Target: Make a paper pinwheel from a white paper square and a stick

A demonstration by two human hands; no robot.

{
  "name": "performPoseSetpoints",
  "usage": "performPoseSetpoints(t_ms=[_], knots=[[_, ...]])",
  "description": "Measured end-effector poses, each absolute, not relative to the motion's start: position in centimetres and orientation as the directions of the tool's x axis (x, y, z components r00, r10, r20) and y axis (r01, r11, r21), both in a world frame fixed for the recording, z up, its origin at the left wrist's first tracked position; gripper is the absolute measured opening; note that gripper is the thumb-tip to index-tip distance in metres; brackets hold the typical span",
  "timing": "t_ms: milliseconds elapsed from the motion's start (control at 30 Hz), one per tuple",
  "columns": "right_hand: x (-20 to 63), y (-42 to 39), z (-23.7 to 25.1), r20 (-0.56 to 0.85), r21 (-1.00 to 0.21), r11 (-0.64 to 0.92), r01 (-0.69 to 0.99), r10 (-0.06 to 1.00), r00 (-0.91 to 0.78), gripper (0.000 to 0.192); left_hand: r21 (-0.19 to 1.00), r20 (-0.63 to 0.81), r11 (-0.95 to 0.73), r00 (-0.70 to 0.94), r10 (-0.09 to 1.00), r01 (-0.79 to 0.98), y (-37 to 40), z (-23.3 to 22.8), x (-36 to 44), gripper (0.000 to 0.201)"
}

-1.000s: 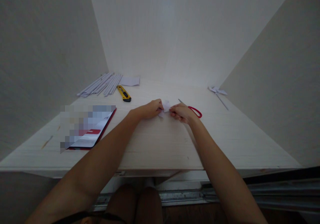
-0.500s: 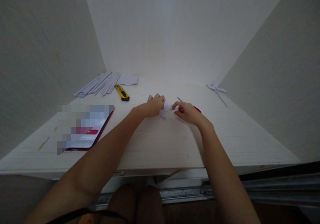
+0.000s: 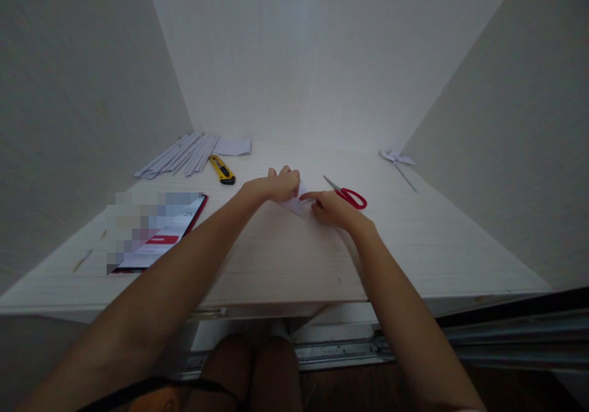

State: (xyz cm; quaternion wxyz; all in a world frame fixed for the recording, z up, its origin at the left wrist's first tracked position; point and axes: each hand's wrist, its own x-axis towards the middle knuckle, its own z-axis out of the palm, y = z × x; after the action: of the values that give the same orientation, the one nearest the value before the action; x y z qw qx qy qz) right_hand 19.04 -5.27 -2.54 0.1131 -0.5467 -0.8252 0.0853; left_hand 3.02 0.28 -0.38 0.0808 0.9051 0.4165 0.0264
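White table (image 3: 294,259) with a pale grain, enclosed by plain pale walls (image 3: 294,62) at the back and both sides. At its centre lies a small folded white paper (image 3: 293,206), partly hidden by the hands; clock positions are read from it, with twelve toward the back wall. Left hand (image 3: 285,184), at ten o'clock: fingers bent and lowered onto the paper; whether they pinch an edge cannot be told. Right hand (image 3: 326,207), at three o'clock: forefinger extended to the paper's near right side, remaining fingers curled under; the thumb's position cannot be made out. Scissors (image 3: 340,190) with red handles, just beyond the right hand at three o'clock, tips toward the back wall. Yellow cutter (image 3: 222,170), between nine and ten; behind it, a pile of paper sticks (image 3: 181,156). Flat white sheet (image 3: 234,147), between ten and eleven, beside the sticks. Paper pinwheel (image 3: 397,158) on a thin stem, two o'clock, well apart. Tablet (image 3: 159,249), between eight and nine, its display partly pixelated.
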Motion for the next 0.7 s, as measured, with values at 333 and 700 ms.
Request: performPoseSetpoints(t_ms=[333,700], knots=[[18.9,-5.5,-2.3,0.179,-0.213,0.453,0.866,0.889,-0.421,0.041,0.069,-0.253,-0.715,0.706,0.662,0.696,1.4,1.8,3.3,0.03],[18.3,-5.8,-2.3,0.17,-0.226,0.534,0.815,0.845,-0.507,0.026,0.065,-0.325,-0.74,0.715,0.619,0.67,2.5,2.1,3.3,0.033]])
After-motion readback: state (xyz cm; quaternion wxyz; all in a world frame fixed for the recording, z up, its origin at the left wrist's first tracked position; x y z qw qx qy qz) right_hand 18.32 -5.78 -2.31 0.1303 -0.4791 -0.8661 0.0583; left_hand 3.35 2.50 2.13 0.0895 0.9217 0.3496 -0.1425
